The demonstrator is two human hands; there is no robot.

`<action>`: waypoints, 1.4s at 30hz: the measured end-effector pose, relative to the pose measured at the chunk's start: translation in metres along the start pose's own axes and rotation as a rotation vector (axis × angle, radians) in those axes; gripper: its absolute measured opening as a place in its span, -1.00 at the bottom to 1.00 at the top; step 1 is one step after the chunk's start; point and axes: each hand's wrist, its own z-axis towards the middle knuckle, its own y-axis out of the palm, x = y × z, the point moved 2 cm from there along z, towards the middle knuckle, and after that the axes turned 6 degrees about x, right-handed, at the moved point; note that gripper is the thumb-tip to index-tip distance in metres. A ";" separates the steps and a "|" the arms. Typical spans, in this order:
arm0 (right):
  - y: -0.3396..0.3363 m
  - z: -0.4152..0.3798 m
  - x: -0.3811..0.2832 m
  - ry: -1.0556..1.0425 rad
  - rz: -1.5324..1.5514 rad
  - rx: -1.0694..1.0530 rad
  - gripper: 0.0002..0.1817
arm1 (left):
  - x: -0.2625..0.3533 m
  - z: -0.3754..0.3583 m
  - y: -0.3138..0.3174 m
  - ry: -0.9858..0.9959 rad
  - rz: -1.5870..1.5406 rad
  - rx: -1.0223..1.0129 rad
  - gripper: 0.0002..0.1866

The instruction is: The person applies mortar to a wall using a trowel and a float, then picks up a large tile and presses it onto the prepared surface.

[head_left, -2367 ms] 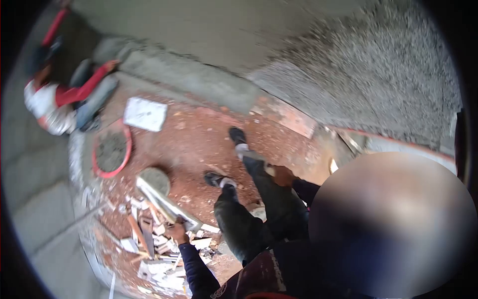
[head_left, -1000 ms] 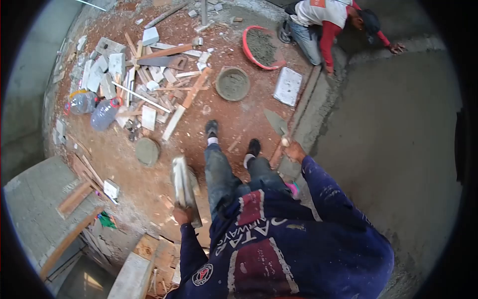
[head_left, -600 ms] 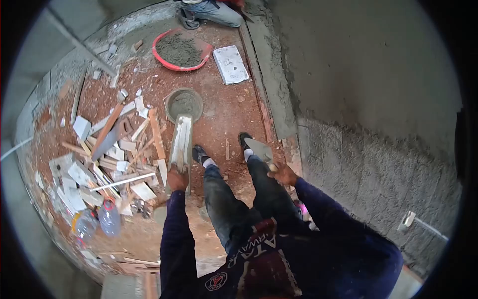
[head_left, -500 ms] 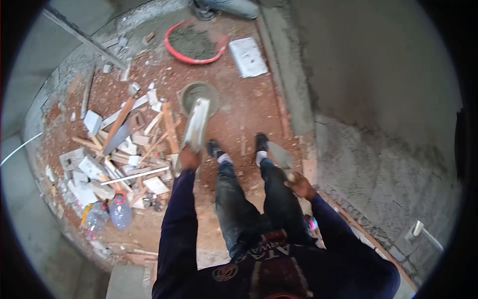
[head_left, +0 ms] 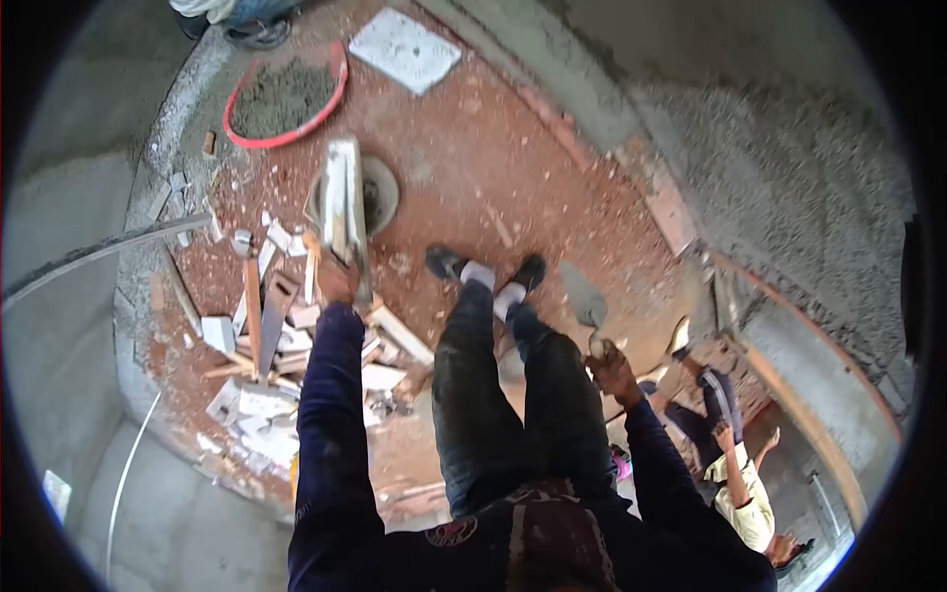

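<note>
My left hand (head_left: 338, 279) is closed on a long, mortar-smeared plastering float (head_left: 343, 192), held out in front of me with its far end up. The float overlaps a round bucket (head_left: 382, 197) on the ground and hides part of it. In my right hand (head_left: 614, 375) is a pointing trowel (head_left: 583, 296), gripped by its handle, its grey blade pointing away from me beside my right leg. Beyond the bucket lies a red-rimmed basin (head_left: 340, 91) with grey mortar (head_left: 284, 99) in it.
Wood scraps and broken pieces (head_left: 266, 395) lie in a heap at left, with a handsaw (head_left: 277, 316) among them. A white board (head_left: 404, 49) lies near the wall. One person (head_left: 745, 493) is at lower right; another person's shoe (head_left: 258, 35) shows at top left.
My view has turned to the right, so the basin and heap sit further left. A person has come into view at lower right. Both hands keep their tools.
</note>
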 end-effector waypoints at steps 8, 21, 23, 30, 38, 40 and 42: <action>0.039 0.014 -0.005 0.138 0.207 0.186 -0.65 | -0.005 0.000 -0.014 0.131 0.034 -0.076 -0.43; 0.288 0.074 -0.123 -0.022 1.537 0.620 -0.46 | 0.121 -0.126 0.039 0.766 -0.296 -0.919 -0.69; 0.283 0.070 -0.121 0.029 1.247 0.929 -0.41 | 0.124 -0.149 0.045 0.705 -0.244 -1.170 -0.66; 0.297 0.040 -0.007 0.405 1.363 1.038 -0.47 | 0.107 -0.241 0.084 1.239 0.049 -1.519 -0.44; 0.407 0.084 0.195 0.687 1.231 1.287 -0.51 | 0.063 -0.216 0.106 1.047 0.240 -1.518 -0.89; 0.420 0.098 0.241 0.644 1.318 1.359 -0.67 | 0.049 -0.180 0.101 0.941 0.254 -1.415 -0.89; 0.423 0.108 0.274 0.662 1.546 1.110 -0.74 | 0.024 -0.126 0.091 0.811 0.249 -1.277 -0.88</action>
